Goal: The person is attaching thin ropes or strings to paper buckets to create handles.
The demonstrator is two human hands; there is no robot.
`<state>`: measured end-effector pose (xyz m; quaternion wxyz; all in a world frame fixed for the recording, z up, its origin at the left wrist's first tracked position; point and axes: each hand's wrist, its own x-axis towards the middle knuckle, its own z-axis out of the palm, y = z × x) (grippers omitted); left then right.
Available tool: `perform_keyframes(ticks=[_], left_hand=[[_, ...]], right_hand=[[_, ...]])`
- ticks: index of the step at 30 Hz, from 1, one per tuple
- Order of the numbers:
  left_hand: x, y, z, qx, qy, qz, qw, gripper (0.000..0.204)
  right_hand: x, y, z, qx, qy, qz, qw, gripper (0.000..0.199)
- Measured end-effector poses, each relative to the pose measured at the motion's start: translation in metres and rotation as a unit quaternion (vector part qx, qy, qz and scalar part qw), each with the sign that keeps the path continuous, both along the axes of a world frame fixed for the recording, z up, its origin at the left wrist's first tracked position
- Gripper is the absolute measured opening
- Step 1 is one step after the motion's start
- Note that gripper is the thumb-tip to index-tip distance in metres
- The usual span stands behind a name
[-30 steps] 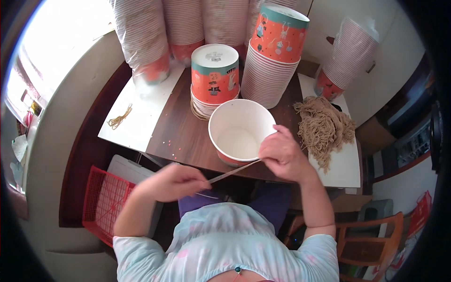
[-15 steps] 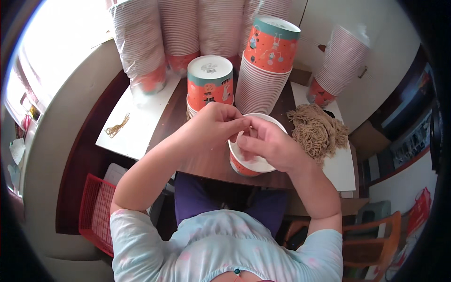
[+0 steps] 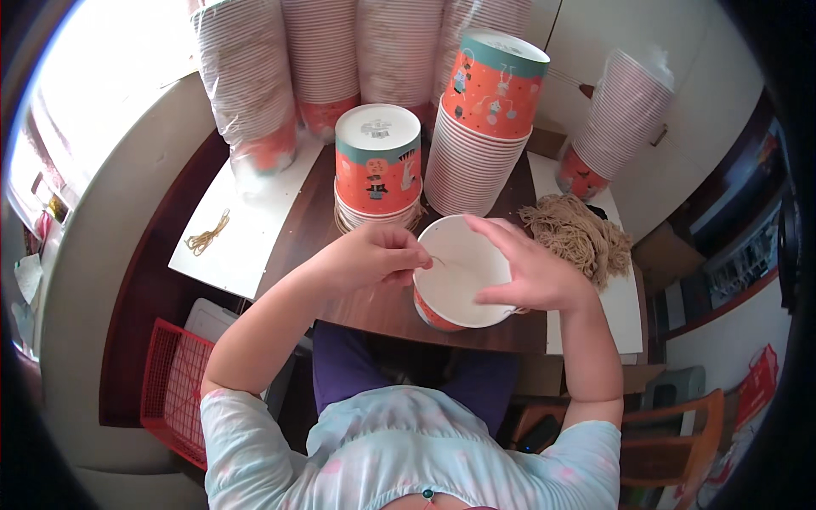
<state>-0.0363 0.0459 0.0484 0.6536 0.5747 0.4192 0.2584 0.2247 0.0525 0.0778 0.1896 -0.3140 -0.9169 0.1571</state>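
A white-lined paper bucket [image 3: 455,285], orange outside, stands upright on the brown table in front of me, its mouth turned up. At its left rim my left hand [image 3: 387,257] is closed in a pinch on a thin tan cord [image 3: 438,260], whose short end shows past the fingertips. My right hand [image 3: 540,268] is open at the right rim, thumb and fingers spread apart over the bucket's mouth. A bit of cord [image 3: 517,311] shows at the rim below that hand.
Beyond the bucket stand a short stack of upturned buckets [image 3: 376,174] and a taller stack [image 3: 486,127]. A heap of tan cords [image 3: 578,238] lies at right, a small cord bundle [image 3: 208,234] at left. Bagged bucket stacks [image 3: 246,85] line the back. A red basket [image 3: 174,382] sits lower left.
My hands were together over the bucket; now they are apart. The right hand has opened and moved right to the rim; the left has moved slightly down and left.
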Motion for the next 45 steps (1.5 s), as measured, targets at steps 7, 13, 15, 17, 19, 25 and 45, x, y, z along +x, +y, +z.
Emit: perform_keyframes(ticks=[7,13,15,17,19,25,45], left_hand=[[0.013,0.002,0.022,0.043,0.023,-0.048,0.998,0.019],[-0.007,-0.004,0.012,-0.004,0.062,-0.052,0.997,0.023],[-0.007,-0.004,0.012,-0.001,0.075,-0.041,0.996,0.024],[-0.006,-0.005,0.010,0.001,0.087,-0.028,0.996,0.026],[0.000,-0.006,0.009,0.043,0.079,-0.033,0.995,0.030],[0.017,-0.005,0.015,0.076,0.039,-0.009,0.996,0.031],[0.034,0.025,-0.056,0.167,0.073,0.109,0.977,0.036]], right_hand=[[-0.036,-0.001,-0.006,-0.432,0.171,-0.041,0.885,0.036],[-0.014,-0.002,-0.010,-0.354,0.237,-0.092,0.900,0.015],[-0.008,0.000,-0.010,-0.343,0.153,-0.093,0.922,0.016],[-0.008,-0.002,-0.006,-0.221,0.062,-0.079,0.970,0.022],[-0.012,-0.003,-0.007,-0.093,-0.030,-0.060,0.993,0.033],[-0.044,-0.009,-0.027,-0.577,0.357,0.017,0.734,0.040],[-0.028,0.040,-0.076,-0.352,0.173,-0.254,0.884,0.014]])
